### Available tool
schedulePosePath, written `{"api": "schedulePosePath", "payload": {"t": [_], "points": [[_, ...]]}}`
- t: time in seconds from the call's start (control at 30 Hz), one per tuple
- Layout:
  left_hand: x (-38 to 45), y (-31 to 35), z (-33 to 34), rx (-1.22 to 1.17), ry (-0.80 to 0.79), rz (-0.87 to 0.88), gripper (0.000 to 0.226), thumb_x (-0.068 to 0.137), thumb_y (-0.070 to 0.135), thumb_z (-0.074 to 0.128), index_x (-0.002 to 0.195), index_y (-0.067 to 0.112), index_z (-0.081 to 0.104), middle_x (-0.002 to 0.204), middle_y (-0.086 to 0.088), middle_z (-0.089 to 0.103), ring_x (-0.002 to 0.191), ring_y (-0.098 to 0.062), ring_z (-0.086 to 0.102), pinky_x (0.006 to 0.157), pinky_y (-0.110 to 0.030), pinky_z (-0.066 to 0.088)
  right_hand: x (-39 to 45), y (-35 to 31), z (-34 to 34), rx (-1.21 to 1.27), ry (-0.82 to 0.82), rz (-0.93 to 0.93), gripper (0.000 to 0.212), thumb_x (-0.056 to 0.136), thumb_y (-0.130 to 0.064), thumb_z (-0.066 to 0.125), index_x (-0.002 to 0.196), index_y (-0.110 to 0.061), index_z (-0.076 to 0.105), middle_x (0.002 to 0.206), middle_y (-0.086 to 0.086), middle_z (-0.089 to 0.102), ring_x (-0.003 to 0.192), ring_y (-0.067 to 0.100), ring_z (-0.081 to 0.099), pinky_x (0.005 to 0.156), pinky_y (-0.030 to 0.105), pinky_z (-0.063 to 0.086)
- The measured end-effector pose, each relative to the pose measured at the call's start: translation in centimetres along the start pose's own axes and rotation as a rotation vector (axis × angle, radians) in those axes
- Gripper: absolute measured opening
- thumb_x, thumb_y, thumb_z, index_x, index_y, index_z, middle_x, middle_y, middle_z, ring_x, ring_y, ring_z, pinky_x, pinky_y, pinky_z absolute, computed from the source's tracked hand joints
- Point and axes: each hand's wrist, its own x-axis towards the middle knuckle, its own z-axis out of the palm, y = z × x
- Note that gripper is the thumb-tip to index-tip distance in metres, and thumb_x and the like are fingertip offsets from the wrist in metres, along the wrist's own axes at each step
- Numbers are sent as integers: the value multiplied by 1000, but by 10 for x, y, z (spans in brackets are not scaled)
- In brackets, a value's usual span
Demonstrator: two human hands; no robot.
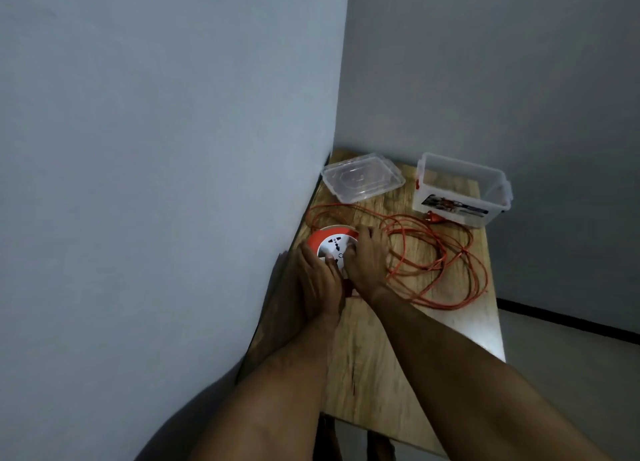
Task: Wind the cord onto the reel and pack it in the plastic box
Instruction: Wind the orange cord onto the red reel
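A narrow wooden worktop (398,339) stands in a corner where two grey walls meet, its long axis running from near to far. On its left side, about midway along, one round reel (333,243) lies flat with its white socket face turned upward and an orange rim around it. Both of the person's hands are on it. The left hand (317,280) holds the near left edge, fingers curled over the rim. The right hand (369,261) lies over the right side, fingers bent around the edge toward the far side.

One orange cord (440,259) lies loose in many overlapping loops to the right of the reel, touching the worktop. Its one plug (434,218) rests at the far end of the loops, pointing left, just in front of the box.

One clear plastic box (462,188) sits open at the far right corner, a printed label on its near wall. One clear lid (362,176) lies flat at the far left, separate from the box.
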Motion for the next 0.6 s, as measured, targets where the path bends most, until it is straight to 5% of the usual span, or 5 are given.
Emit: {"api": "schedulePosePath", "payload": {"t": [0.17,0.27,0.33,0.47,0.6], "points": [[47,77,7,13,-35,110,71,103,56,45,159,13,31,162,-13,40,145,-34,44,121,-43,33,56,-9,-53,96,183,39,35,87,-15,59,121,-7,60,121,14,57,117,30,49,100,40,39],[55,116,17,-57,56,355,89,100,70,22,151,-1,44,152,-25,50,137,-45,52,111,-57,45,85,-5,-81,157,289,59,38,85,-16,60,123,-9,60,121,11,58,116,28,49,100,40,42],[62,133,24,-68,143,512,83,105,60,22,143,-8,51,144,-30,56,130,-49,57,101,-57,53,99,-3,-97,224,339,85,38,84,-16,60,122,-9,60,117,9,58,113,26,50,97,36,42],[75,170,28,-70,85,628,47,100,19,55,141,-6,53,141,-26,60,126,-44,61,96,-49,58,119,2,-125,302,470,115,36,87,-19,63,122,-13,61,117,4,58,109,20,55,93,32,46],[79,192,38,-174,45,721,46,101,18,62,144,3,52,139,-18,63,121,-32,66,90,-16,47,129,11,-152,335,580,134,37,85,-17,72,120,-13,64,117,4,62,105,16,57,92,31,49]]}}
